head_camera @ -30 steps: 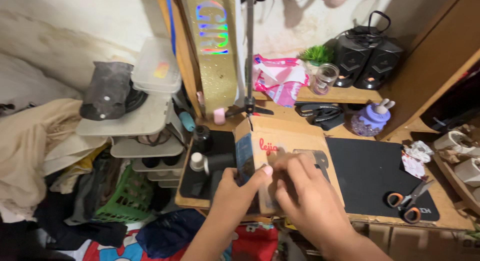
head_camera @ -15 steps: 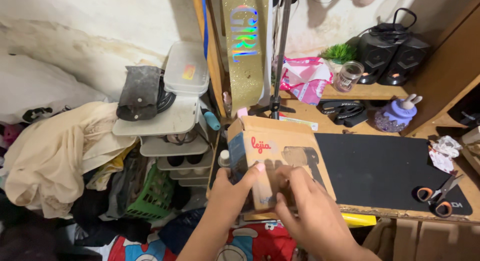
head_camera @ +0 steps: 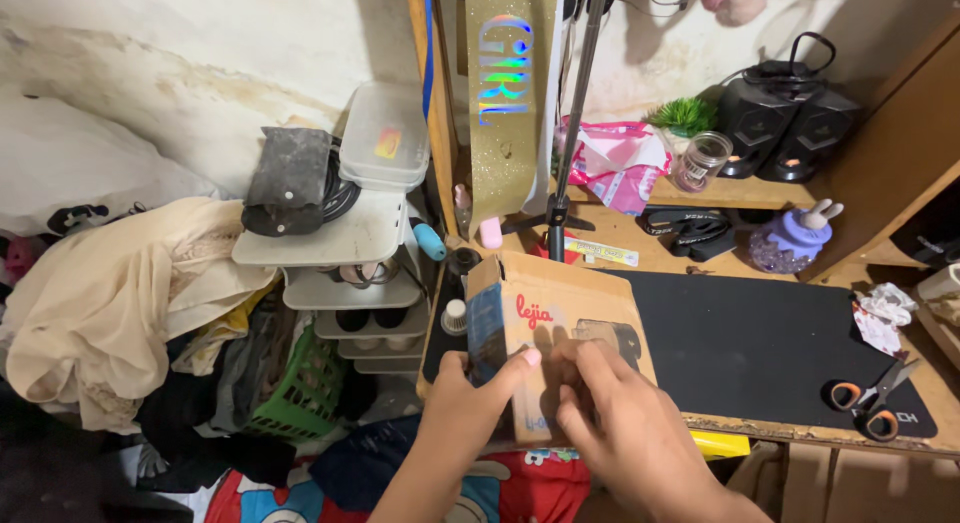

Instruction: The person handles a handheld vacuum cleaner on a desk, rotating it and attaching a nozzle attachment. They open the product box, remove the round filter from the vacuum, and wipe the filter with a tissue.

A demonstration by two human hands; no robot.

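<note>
Low in the frame's centre, a cardboard box point(head_camera: 556, 333) rests on the counter point(head_camera: 900, 428) edge; the left hand point(head_camera: 468, 408) grips its near-left corner, the right hand point(head_camera: 622, 423) presses fingers against its front face.

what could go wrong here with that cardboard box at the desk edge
The cardboard box sits at the desk's front edge, held by the left hand and right hand; a slip could drop it onto the clothes below. Swinging it left could knock over the small white-capped bottle beside it.
</note>
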